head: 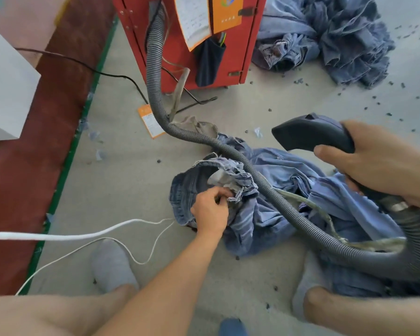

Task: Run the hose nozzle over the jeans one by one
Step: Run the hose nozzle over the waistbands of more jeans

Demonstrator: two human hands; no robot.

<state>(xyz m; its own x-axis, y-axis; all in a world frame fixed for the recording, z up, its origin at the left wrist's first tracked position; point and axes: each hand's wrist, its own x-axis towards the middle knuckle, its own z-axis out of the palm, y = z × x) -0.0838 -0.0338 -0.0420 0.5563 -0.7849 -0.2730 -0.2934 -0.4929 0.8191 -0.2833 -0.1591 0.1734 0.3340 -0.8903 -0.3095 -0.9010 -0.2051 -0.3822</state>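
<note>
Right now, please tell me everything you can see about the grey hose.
The grey hose is ribbed, plastic-looking and flexible. It comes down the red cabinet, curves across the floor, lies over the blue jeans and loops back up to the dark nozzle, which the right hand grips.

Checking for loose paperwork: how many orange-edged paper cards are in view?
3: two cards hang on the red cabinet, one white-faced, one orange; a third lies on the floor beside the hose. Others may be hidden.
</note>
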